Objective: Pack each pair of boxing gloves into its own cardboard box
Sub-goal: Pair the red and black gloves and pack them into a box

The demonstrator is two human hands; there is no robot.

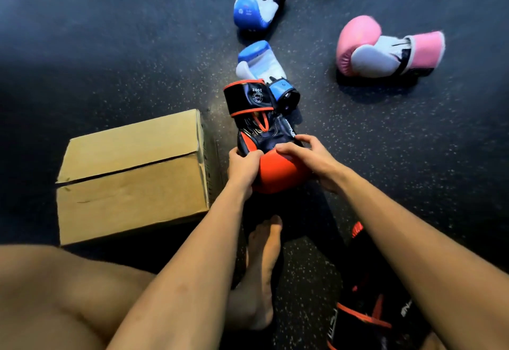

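Between the hands: red-and-black glove (275,176), just right of the cardboard box (132,173). Its padded end faces the person and its cuff points away. I cannot tell whether it is lifted off the floor (110,46).
Left grip: left hand (242,167) curls round the near left side of the padding, thumb on top.
Right grip: right hand (311,156) lies over the top and right edge, fingers bent onto the glove.
Step, as I judge it: gathering this glove to join it with its mate and box the pair.
Doing it well: hold the firm padding with both hands, not the loose strap. Lift the cuff clear first, since it touches the nearer blue glove (261,63) and could drag it.
Mate: a second red-and-black glove (363,319) lies under the right forearm; fetch it before packing.
Box: flaps lie shut along the top seam, so it looks to need opening, or another box is needed.
Glove's look: glossy orange-red padding, dark palm with orange trim, wide black cuff band edged in orange with a round white logo.
Other gloves: farther blue glove (256,5) and pink glove (385,52) lie well apart from the box.
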